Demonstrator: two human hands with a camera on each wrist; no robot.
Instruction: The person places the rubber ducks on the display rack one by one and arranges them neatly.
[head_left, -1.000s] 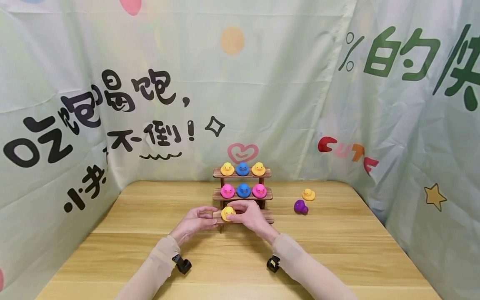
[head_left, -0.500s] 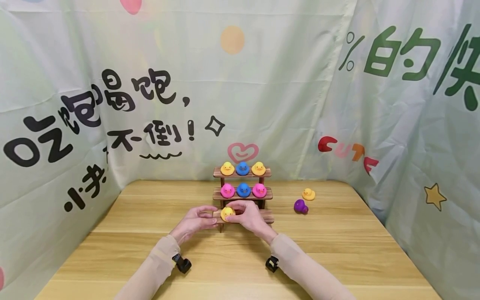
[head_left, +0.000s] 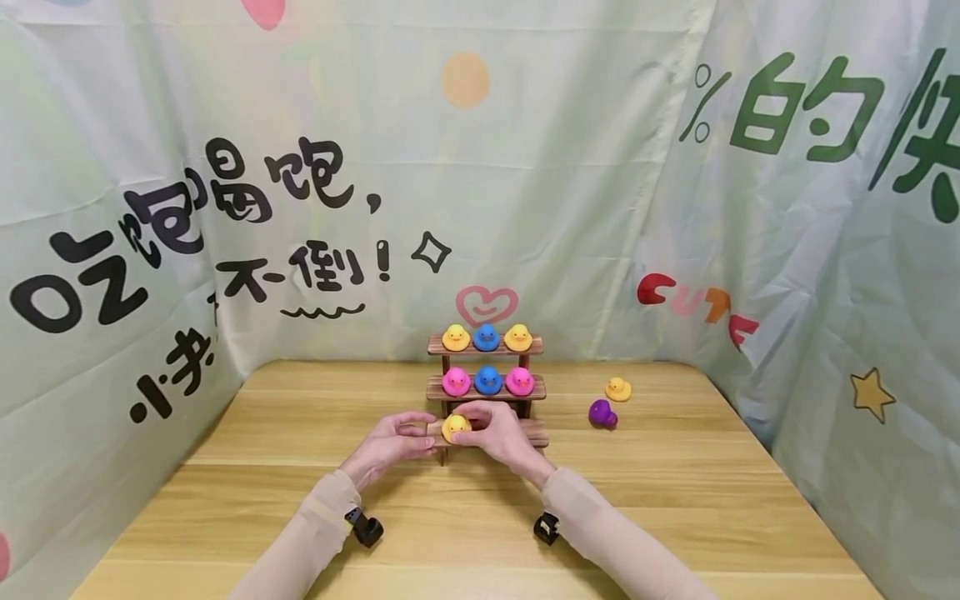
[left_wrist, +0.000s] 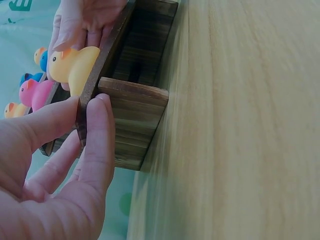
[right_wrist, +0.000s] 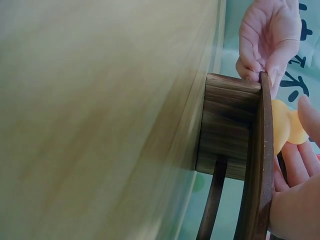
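A dark wooden three-tier display stand [head_left: 536,432] stands on the table. My left hand [head_left: 387,447] grips the left end of its lowest tier; the left wrist view has the thumb [left_wrist: 59,120] above the board and fingers below. At that tier's left part sits a yellow rubber duck [head_left: 453,427], facing me. My right hand [head_left: 501,432] holds this duck, thumb [right_wrist: 309,117] at its front and fingers behind. On the middle tier are a pink duck [head_left: 456,381], a blue duck [head_left: 488,381] and another pink duck [head_left: 520,381].
The top tier carries a yellow duck [head_left: 456,337], a blue duck [head_left: 486,337] and another yellow duck [head_left: 517,337]. Right of the stand, a yellow duck [head_left: 618,389] and a tipped-over purple duck [head_left: 602,413] lie on the wooden table [head_left: 675,500]. Printed cloth [head_left: 555,167] hangs behind.
The yellow duck on the lowest tier has shifted very slightly left with my right hand. My left hand keeps its place on the tier's end.
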